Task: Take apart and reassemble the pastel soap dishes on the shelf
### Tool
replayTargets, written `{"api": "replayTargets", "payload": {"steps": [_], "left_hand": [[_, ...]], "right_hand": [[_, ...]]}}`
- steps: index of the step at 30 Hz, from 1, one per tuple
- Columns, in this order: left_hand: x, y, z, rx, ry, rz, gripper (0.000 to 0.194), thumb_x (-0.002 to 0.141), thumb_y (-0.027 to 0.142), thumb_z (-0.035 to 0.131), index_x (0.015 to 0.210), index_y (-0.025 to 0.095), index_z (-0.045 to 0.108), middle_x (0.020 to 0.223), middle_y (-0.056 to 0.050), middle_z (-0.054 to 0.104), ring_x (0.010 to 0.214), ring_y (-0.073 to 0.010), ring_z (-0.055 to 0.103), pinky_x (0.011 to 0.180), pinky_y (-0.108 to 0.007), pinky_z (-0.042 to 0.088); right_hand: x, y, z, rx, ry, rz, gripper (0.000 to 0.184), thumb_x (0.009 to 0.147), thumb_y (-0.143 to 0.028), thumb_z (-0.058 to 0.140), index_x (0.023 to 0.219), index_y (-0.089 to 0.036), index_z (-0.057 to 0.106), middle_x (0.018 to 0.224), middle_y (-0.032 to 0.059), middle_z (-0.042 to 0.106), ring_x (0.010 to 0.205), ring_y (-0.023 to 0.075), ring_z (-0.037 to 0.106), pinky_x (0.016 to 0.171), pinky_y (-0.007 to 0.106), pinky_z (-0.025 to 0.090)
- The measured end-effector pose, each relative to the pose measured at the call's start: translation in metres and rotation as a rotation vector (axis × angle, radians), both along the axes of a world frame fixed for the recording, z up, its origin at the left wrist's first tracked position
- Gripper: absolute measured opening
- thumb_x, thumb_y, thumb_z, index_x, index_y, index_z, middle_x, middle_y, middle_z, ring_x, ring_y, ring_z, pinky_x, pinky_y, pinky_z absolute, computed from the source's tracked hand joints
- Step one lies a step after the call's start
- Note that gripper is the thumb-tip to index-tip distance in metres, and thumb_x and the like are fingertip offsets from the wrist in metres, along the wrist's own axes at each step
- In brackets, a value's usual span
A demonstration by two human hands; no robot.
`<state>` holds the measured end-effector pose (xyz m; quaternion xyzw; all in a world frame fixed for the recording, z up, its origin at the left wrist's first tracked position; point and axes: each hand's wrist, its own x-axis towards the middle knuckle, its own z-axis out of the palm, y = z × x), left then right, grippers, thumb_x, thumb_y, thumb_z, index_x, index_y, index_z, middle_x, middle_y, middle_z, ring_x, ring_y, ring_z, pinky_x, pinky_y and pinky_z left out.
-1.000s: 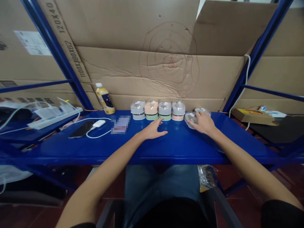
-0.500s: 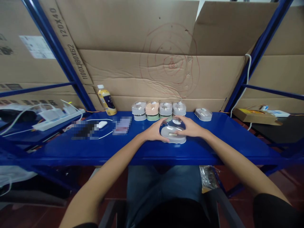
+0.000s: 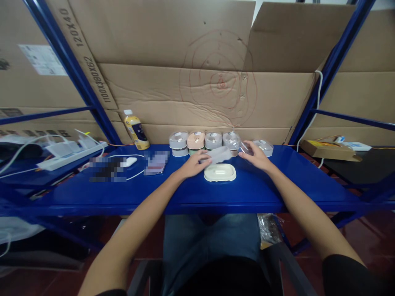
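Note:
A cream oval base [image 3: 219, 172] lies on the blue shelf [image 3: 247, 193] in front of me. Just above it, my left hand [image 3: 194, 163] is closed on a translucent grey tray [image 3: 218, 154], tilted over the base. My right hand [image 3: 258, 157] pinches a clear lid [image 3: 243, 148] beside the tray's right end. Behind the hands, several stacked pastel containers [image 3: 196, 142] stand in a row against the cardboard. One more grey container [image 3: 264, 147] sits alone to their right.
A yellow bottle [image 3: 136, 130] stands at the back left. A white charger [image 3: 132, 161] with its cable, two blurred flat items [image 3: 156, 162] and a power strip [image 3: 70, 150] lie left. A flat cardboard box [image 3: 327, 149] rests on the right shelf. Blue uprights frame both sides.
The container drawn to the shelf's middle has come apart. Its cream base stays on the shelf, my left hand lifted the grey tray, and my right hand took the clear lid to the right.

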<state>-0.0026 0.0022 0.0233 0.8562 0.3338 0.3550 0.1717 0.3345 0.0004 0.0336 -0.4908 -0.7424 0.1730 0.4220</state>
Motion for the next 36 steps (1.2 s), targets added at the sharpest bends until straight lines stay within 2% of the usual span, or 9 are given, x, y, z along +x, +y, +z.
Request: {"api": "replayTargets", "payload": {"steps": [3, 6, 12, 15, 18, 22, 27, 32, 36], "left_hand": [[-0.014, 0.010, 0.006, 0.034, -0.061, 0.143, 0.053, 0.103, 0.059, 0.045, 0.107, 0.017, 0.077, 0.125, -0.013, 0.067, 0.122, -0.0310, 0.063, 0.116, -0.050, 0.047], [-0.022, 0.010, 0.011, 0.047, -0.030, 0.169, 0.054, 0.103, 0.058, 0.043, 0.109, 0.016, 0.076, 0.122, -0.014, 0.067, 0.121, -0.0304, 0.063, 0.117, -0.051, 0.046], [-0.002, -0.015, 0.008, 0.045, 0.174, -0.116, 0.045, 0.098, 0.058, 0.061, 0.124, 0.023, 0.076, 0.146, -0.014, 0.056, 0.135, -0.0324, 0.058, 0.116, -0.050, 0.047], [0.007, -0.021, 0.004, 0.051, 0.197, -0.177, 0.049, 0.096, 0.056, 0.067, 0.133, 0.024, 0.071, 0.147, -0.014, 0.057, 0.137, -0.0329, 0.058, 0.120, -0.050, 0.045], [0.010, -0.019, -0.002, 0.023, 0.170, -0.190, 0.070, 0.089, 0.056, 0.077, 0.147, 0.022, 0.059, 0.148, -0.016, 0.059, 0.139, -0.0354, 0.057, 0.121, -0.053, 0.043], [0.013, -0.011, -0.014, -0.161, 0.042, -0.143, 0.121, 0.068, 0.056, 0.095, 0.164, 0.020, 0.031, 0.151, -0.023, 0.057, 0.142, -0.0428, 0.055, 0.119, -0.063, 0.041], [0.019, -0.008, -0.024, -0.225, -0.106, -0.219, 0.131, 0.061, 0.049, 0.100, 0.165, 0.023, 0.024, 0.151, -0.023, 0.057, 0.144, -0.0432, 0.054, 0.120, -0.065, 0.040], [0.019, -0.009, -0.024, -0.208, -0.070, -0.222, 0.125, 0.063, 0.048, 0.098, 0.163, 0.023, 0.028, 0.150, -0.023, 0.056, 0.139, -0.0422, 0.058, 0.117, -0.063, 0.045], [0.017, -0.009, -0.022, -0.162, 0.001, -0.119, 0.112, 0.072, 0.052, 0.091, 0.161, 0.019, 0.030, 0.147, -0.023, 0.056, 0.137, -0.0393, 0.059, 0.117, -0.061, 0.046]], "right_hand": [[0.002, 0.001, 0.001, -0.003, 0.009, -0.018, 0.076, 0.086, -0.060, 0.070, 0.149, -0.021, 0.051, 0.135, 0.0161, 0.070, 0.119, 0.0367, 0.070, 0.104, 0.055, 0.058], [0.003, 0.003, -0.001, -0.017, 0.008, -0.021, 0.072, 0.087, -0.060, 0.068, 0.147, -0.024, 0.053, 0.133, 0.0138, 0.071, 0.118, 0.0353, 0.071, 0.105, 0.055, 0.058], [-0.003, -0.001, 0.000, 0.004, 0.059, 0.029, 0.068, 0.090, -0.061, 0.067, 0.147, -0.025, 0.053, 0.138, 0.0133, 0.069, 0.124, 0.0329, 0.068, 0.108, 0.052, 0.056], [-0.008, -0.009, 0.001, 0.025, 0.055, 0.089, 0.076, 0.087, -0.060, 0.073, 0.149, -0.023, 0.052, 0.142, 0.0149, 0.067, 0.126, 0.0343, 0.068, 0.110, 0.054, 0.054], [-0.015, -0.015, 0.001, 0.058, 0.007, 0.241, 0.082, 0.082, -0.056, 0.081, 0.153, -0.024, 0.053, 0.151, 0.0143, 0.062, 0.133, 0.0354, 0.065, 0.113, 0.055, 0.052], [-0.031, -0.019, 0.004, 0.129, -0.158, 0.481, 0.086, 0.076, -0.053, 0.088, 0.152, -0.027, 0.058, 0.154, 0.0121, 0.061, 0.138, 0.0361, 0.061, 0.116, 0.056, 0.049], [-0.055, -0.019, 0.011, 0.129, -0.371, 0.609, 0.092, 0.073, -0.050, 0.091, 0.155, -0.029, 0.055, 0.149, 0.0106, 0.064, 0.134, 0.0342, 0.063, 0.115, 0.055, 0.049], [-0.057, -0.025, 0.010, 0.109, -0.430, 0.580, 0.087, 0.082, -0.055, 0.084, 0.160, -0.034, 0.050, 0.150, 0.0080, 0.064, 0.133, 0.0336, 0.064, 0.113, 0.054, 0.051], [-0.035, -0.043, 0.003, 0.074, -0.523, 0.317, 0.090, 0.084, -0.068, 0.076, 0.161, -0.030, 0.049, 0.154, 0.0137, 0.060, 0.136, 0.0426, 0.061, 0.111, 0.061, 0.052]]}}
